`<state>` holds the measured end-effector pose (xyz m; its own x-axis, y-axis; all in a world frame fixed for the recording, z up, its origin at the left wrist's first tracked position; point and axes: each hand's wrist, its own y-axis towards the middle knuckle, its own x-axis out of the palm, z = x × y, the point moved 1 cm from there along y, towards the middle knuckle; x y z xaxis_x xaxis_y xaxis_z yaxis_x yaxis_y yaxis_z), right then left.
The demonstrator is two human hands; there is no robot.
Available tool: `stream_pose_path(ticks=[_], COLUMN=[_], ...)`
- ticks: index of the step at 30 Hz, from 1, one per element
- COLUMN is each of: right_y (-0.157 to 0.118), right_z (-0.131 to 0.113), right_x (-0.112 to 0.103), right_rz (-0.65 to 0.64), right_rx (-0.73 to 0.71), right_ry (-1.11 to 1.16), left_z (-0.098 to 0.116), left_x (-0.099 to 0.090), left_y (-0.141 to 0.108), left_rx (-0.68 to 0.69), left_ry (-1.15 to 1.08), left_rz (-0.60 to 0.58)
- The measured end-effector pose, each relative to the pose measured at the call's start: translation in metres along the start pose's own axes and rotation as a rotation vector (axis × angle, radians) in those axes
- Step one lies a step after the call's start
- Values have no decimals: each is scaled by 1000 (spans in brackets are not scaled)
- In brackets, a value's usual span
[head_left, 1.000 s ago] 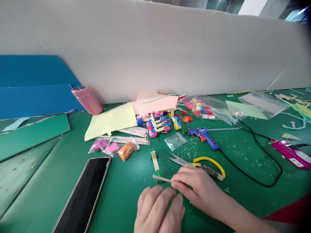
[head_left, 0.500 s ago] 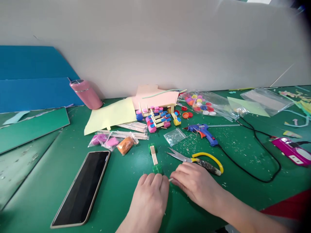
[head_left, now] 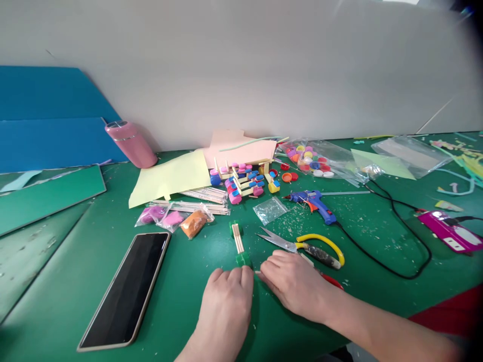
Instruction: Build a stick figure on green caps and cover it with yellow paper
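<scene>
My left hand (head_left: pixel 227 301) is closed near the front of the green table, its fingers curled down. What it holds, if anything, is hidden. My right hand (head_left: pixel 290 281) is closed too, pinching a thin pale stick (head_left: pixel 258 272) whose tip shows at the fingertips, close to my left hand. Just beyond my left knuckles lies a small piece made of pale sticks (head_left: pixel 238 238) with a green block (head_left: pixel 243 259) at its near end and another green block (head_left: pixel 231 229) at its far end. Open scissors (head_left: pixel 281 242) with a yellow handle lie past my right hand.
A blue glue gun (head_left: pixel 313 201) with a black cord lies at right. A phone (head_left: pixel 126 289) is at left, near bagged clay (head_left: pixel 194 223). Assembled stick pieces (head_left: pixel 245 186), coloured paper (head_left: pixel 169 176) and bagged caps (head_left: pixel 307 158) stretch along the back. A pink bottle (head_left: pixel 132 146) leans there.
Both hands have shifted slightly left in view. My right hand has moved a little away from the scissors' handle, and a red handle-like part now shows beyond my right wrist.
</scene>
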<state>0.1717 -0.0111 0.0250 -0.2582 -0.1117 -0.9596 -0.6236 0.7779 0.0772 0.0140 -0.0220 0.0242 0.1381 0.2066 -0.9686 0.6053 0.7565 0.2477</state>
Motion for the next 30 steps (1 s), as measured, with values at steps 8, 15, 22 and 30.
stream_pose_path(ticks=[8, 15, 22, 30], right_y=[-4, -2, -1, -35], right_z=[3, -6, -15, 25], right_x=[-19, -14, -5, -20], right_rz=[-76, -26, 66, 260], right_rx=[220, 349, 392, 475], right_ry=[700, 1308, 1351, 515], left_z=[-13, 2, 20, 19], left_x=[-8, -5, -7, -4], left_y=[-3, -5, 5, 12], left_rx=[-386, -832, -866, -958], left_ry=[-761, -1472, -1935, -2313], left_rz=[63, 78, 78, 71])
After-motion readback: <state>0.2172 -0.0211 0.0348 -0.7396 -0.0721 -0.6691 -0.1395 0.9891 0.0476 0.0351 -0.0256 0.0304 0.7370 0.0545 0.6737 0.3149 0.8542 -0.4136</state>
